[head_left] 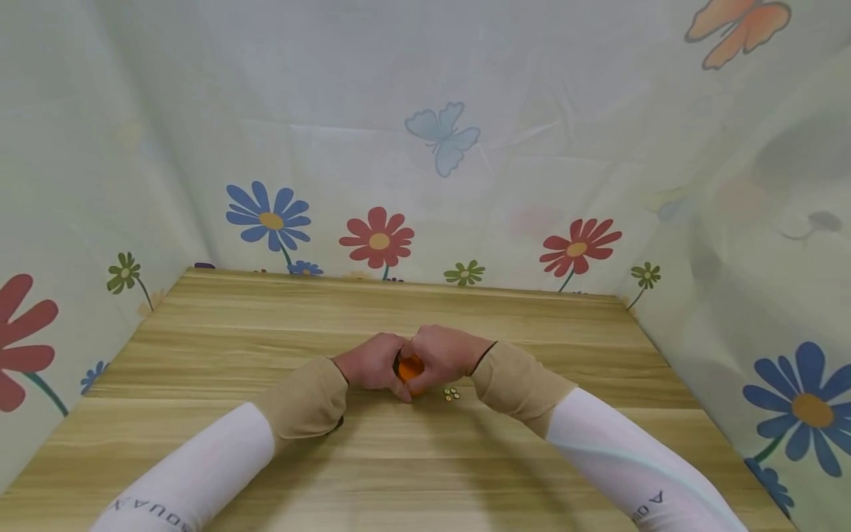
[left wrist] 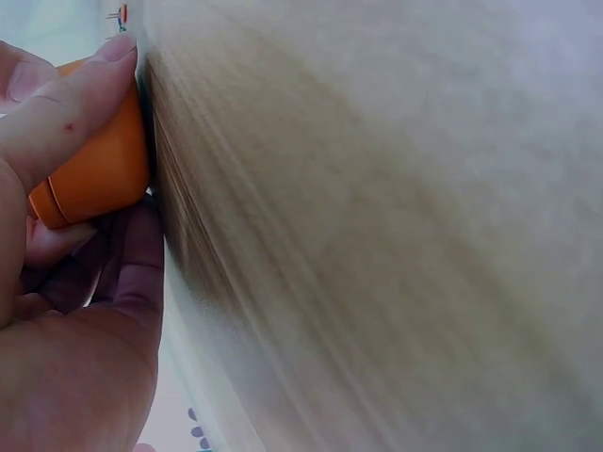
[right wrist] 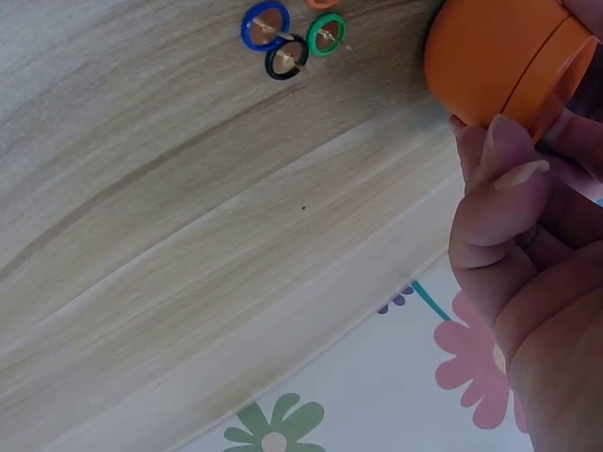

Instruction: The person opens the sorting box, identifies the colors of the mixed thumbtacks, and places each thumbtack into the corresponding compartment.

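Both hands meet at a small rounded orange container, which has a seam line near one end in both wrist views. My left hand grips it from the left, with the thumb across its side and the fingers curled beneath in the left wrist view. From the right, my right hand pinches it near the seam in the right wrist view. The container sits low at the tabletop, partly hidden by the fingers. Beside the right hand lie several small round pieces, including blue, black and green rimmed ones.
A wood-grain tabletop spreads under both forearms. Pale cloth printed with flowers and butterflies hangs behind the table and along both sides. Light sleeves with beige cuffs cover the arms.
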Demonstrator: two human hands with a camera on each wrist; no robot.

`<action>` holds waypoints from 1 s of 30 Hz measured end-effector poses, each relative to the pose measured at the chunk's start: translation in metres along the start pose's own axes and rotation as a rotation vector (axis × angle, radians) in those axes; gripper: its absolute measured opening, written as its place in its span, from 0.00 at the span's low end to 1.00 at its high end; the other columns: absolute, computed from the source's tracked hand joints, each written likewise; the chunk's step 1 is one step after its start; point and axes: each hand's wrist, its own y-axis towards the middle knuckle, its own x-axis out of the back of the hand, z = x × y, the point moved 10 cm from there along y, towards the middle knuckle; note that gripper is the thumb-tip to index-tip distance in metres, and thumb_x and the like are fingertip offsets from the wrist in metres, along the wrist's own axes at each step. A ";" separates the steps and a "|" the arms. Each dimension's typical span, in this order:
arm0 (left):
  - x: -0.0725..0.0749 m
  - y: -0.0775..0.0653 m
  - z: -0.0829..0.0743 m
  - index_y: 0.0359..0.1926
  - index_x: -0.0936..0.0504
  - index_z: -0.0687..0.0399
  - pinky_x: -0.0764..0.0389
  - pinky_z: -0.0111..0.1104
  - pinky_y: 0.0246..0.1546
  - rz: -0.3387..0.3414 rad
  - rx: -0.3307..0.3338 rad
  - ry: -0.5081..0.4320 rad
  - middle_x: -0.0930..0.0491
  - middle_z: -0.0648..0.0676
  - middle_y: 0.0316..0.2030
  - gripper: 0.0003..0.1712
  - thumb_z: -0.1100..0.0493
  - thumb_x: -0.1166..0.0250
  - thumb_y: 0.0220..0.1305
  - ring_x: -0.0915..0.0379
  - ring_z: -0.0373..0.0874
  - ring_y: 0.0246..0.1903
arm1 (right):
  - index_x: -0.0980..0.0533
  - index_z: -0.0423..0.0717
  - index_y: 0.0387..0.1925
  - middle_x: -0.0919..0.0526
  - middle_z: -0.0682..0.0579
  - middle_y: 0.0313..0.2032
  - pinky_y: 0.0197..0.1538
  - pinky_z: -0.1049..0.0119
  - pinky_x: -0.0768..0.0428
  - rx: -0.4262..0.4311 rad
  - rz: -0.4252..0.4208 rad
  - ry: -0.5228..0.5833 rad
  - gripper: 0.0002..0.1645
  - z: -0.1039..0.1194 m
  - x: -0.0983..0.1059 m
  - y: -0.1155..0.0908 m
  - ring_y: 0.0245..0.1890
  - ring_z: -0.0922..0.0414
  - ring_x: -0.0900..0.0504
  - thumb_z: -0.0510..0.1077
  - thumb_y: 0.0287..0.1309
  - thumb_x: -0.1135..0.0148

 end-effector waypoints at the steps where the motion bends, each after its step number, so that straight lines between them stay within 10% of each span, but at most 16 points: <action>1: 0.000 0.000 0.001 0.38 0.21 0.46 0.27 0.28 0.38 -0.001 0.002 0.000 0.24 0.38 0.33 0.29 0.50 0.18 0.32 0.30 0.35 0.33 | 0.25 0.50 0.25 0.31 0.61 0.16 0.19 0.75 0.37 0.000 0.005 0.006 0.13 0.000 0.000 0.000 0.15 0.67 0.36 0.53 0.46 0.31; 30: 0.001 -0.001 0.000 0.37 0.22 0.46 0.27 0.28 0.38 -0.009 0.006 0.015 0.24 0.38 0.33 0.28 0.51 0.18 0.33 0.30 0.35 0.34 | 0.24 0.49 0.27 0.30 0.61 0.16 0.20 0.75 0.36 0.003 0.024 0.038 0.11 -0.001 -0.002 -0.001 0.16 0.68 0.35 0.50 0.50 0.32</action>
